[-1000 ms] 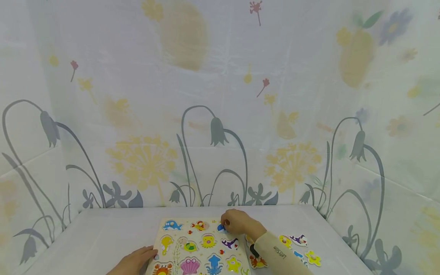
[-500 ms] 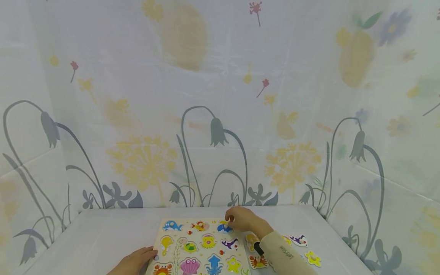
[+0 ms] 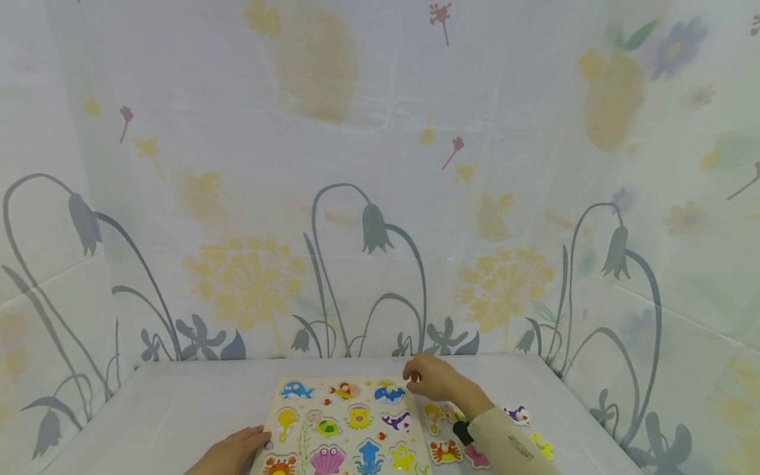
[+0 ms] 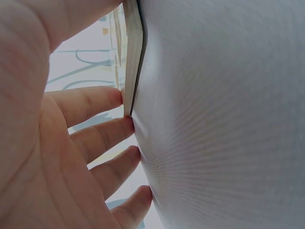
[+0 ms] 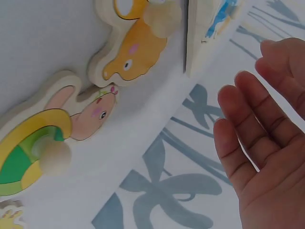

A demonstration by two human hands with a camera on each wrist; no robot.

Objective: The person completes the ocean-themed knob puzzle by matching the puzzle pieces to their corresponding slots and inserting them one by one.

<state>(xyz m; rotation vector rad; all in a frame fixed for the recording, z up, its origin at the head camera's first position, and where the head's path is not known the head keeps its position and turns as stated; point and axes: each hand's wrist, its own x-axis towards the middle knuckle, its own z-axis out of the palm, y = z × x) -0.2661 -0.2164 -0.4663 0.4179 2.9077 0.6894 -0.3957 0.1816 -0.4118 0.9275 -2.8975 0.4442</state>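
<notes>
A pale wooden peg puzzle board (image 3: 350,439) with sea-animal shapes lies on the white table. My left hand (image 3: 231,452) is at its left side, with fairly straight fingers resting against the board's edge (image 4: 131,57) in the left wrist view. At the upper right corner of the board sits a blue whale piece (image 3: 389,394). My right hand (image 3: 436,378) is just right of that whale, above the table, its fingers loosely bent with nothing between them. The right wrist view shows the same bare hand (image 5: 267,129) apart from the board.
Right of the board lie loose knobbed pieces: an orange-yellow seahorse (image 3: 433,419), a turtle (image 5: 28,157), a crab (image 3: 445,451), a pink piece (image 3: 477,456), a purple whale (image 3: 518,414) and a yellow starfish (image 3: 541,446). My right forearm covers part of them. Patterned curtain stands behind.
My right hand has let go of the blue whale piece and moved right, off the board, uncovering the whale. My left hand has stayed at the board's left edge.
</notes>
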